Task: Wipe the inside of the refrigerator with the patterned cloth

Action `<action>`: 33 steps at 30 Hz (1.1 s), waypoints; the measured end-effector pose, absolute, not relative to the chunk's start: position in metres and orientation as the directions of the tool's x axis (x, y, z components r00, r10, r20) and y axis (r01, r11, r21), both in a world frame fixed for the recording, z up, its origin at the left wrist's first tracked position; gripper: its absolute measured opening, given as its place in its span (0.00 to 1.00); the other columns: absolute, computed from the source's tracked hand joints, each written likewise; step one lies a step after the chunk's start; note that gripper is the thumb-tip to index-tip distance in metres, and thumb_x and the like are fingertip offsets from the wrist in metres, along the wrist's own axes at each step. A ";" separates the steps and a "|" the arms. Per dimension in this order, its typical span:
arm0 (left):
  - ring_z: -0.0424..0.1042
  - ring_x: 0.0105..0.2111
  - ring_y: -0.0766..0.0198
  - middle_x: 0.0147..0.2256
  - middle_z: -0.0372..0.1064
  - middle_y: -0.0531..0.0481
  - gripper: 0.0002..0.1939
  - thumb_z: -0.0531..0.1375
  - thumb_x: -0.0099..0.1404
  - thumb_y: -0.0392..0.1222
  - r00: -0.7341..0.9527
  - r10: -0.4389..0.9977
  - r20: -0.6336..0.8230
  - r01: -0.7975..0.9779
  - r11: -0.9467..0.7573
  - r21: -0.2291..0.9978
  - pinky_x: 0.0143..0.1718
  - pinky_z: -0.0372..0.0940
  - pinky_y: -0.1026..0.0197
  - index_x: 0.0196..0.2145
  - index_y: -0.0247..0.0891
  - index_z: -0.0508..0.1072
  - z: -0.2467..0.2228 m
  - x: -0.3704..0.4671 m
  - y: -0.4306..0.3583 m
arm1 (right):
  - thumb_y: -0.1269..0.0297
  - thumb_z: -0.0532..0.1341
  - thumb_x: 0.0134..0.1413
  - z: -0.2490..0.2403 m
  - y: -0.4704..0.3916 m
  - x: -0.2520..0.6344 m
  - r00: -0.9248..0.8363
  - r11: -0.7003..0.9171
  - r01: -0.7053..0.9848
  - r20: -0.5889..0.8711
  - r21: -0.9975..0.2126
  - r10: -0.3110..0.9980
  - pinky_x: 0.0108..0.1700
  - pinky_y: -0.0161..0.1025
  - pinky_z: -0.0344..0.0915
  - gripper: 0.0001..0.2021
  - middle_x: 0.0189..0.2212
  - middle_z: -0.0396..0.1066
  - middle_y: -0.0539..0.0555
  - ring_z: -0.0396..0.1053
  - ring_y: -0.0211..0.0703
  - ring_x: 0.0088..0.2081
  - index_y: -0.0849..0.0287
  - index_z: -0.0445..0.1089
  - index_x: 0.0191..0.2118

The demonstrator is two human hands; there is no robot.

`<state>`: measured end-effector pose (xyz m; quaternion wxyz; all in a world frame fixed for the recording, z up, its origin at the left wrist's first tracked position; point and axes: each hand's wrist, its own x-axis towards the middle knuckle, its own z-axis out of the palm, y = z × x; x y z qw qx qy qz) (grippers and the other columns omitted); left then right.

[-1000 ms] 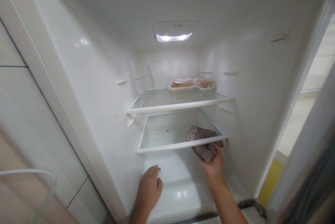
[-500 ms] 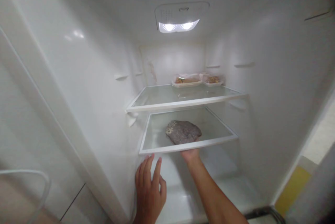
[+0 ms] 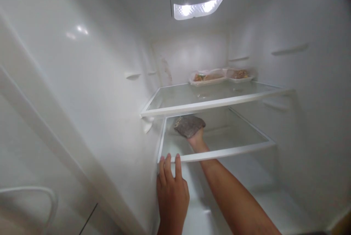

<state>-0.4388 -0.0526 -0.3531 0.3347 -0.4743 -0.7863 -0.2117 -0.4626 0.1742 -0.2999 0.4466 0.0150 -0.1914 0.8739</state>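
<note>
My right hand (image 3: 196, 139) reaches beneath the lower glass shelf (image 3: 233, 152) of a fridge and shows through the glass. It holds a grey cloth (image 3: 189, 126) with a pale pattern at its left end, up by the shelf's underside; whether the cloth touches the glass I cannot tell. The cloth covers most of the fingers. My left hand (image 3: 172, 191) is at the front left corner of the same shelf, fingers stretched and apart, fingertips on the white front edge. Its thumb is hidden.
Above is another glass shelf (image 3: 219, 101), with two wrapped food trays (image 3: 210, 77) (image 3: 240, 74) at its back. A lit lamp (image 3: 199, 8) is in the ceiling. Shelf supports (image 3: 290, 49) stick out from the side walls. A white loop (image 3: 52, 200) shows at lower left.
My right hand has moved the cloth deeper under the lower shelf, away from its front edge. My left hand has come up to touch that edge. The view has shifted closer.
</note>
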 end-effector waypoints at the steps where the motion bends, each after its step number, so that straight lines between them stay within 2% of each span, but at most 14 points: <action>1: 0.50 0.70 0.40 0.66 0.55 0.37 0.39 0.53 0.63 0.29 -0.323 0.597 0.735 0.882 0.471 0.005 0.65 0.61 0.36 0.70 0.44 0.54 -0.356 -0.440 -0.052 | 0.63 0.38 0.63 -0.299 0.187 -0.453 -0.582 -0.515 -0.802 0.200 -0.302 0.788 0.50 0.50 0.69 0.26 0.24 0.78 0.50 0.76 0.36 0.37 0.60 0.69 0.26; 5: 0.53 0.68 0.39 0.64 0.57 0.35 0.36 0.54 0.63 0.28 -0.289 0.565 0.773 0.869 0.493 -0.035 0.63 0.62 0.36 0.68 0.42 0.57 -0.360 -0.445 -0.046 | 0.65 0.38 0.61 -0.296 0.234 -0.409 -0.504 -0.457 -0.857 0.199 -0.240 0.841 0.52 0.50 0.67 0.26 0.29 0.80 0.54 0.77 0.35 0.40 0.61 0.72 0.27; 8: 0.57 0.65 0.40 0.61 0.60 0.34 0.31 0.57 0.64 0.30 -0.257 0.543 0.799 0.865 0.499 -0.061 0.60 0.65 0.37 0.64 0.39 0.63 -0.354 -0.444 -0.042 | 0.66 0.43 0.58 -0.300 0.256 -0.385 -0.455 -0.417 -0.882 0.169 -0.218 0.874 0.55 0.55 0.66 0.22 0.32 0.81 0.57 0.77 0.39 0.43 0.59 0.73 0.28; 12: 0.61 0.62 0.38 0.58 0.63 0.34 0.26 0.60 0.64 0.35 -0.272 0.497 0.824 0.836 0.546 -0.053 0.57 0.68 0.37 0.60 0.37 0.68 -0.344 -0.437 -0.038 | 0.62 0.49 0.55 -0.312 0.260 -0.377 -0.435 -0.411 -0.889 0.089 -0.203 0.896 0.56 0.62 0.65 0.17 0.33 0.82 0.57 0.78 0.45 0.43 0.57 0.75 0.31; 17: 0.59 0.64 0.37 0.59 0.63 0.34 0.27 0.60 0.63 0.33 -0.290 0.518 0.805 0.848 0.529 -0.035 0.59 0.67 0.36 0.60 0.36 0.68 -0.338 -0.432 -0.041 | 0.67 0.48 0.52 -0.321 0.250 -0.374 -0.435 -0.423 -0.889 0.035 -0.174 0.900 0.57 0.59 0.66 0.17 0.36 0.82 0.55 0.77 0.42 0.45 0.56 0.76 0.34; 25: 0.48 0.70 0.34 0.63 0.57 0.30 0.30 0.59 0.63 0.31 -0.231 0.505 0.832 0.873 0.486 -0.052 0.64 0.61 0.33 0.63 0.31 0.63 -0.345 -0.442 -0.033 | 0.72 0.42 0.48 -0.315 0.247 -0.336 -0.368 -0.367 -0.909 -0.034 -0.197 0.929 0.53 0.52 0.69 0.22 0.35 0.83 0.53 0.78 0.34 0.41 0.53 0.74 0.27; 33: 0.45 0.70 0.31 0.64 0.53 0.27 0.27 0.59 0.64 0.33 -0.279 0.493 0.824 0.856 0.516 -0.019 0.64 0.60 0.31 0.61 0.29 0.64 -0.340 -0.445 -0.022 | 0.68 0.44 0.49 -0.317 0.231 -0.311 -0.282 -0.300 -0.924 -0.108 -0.237 0.953 0.56 0.57 0.66 0.19 0.38 0.83 0.55 0.79 0.38 0.44 0.52 0.73 0.24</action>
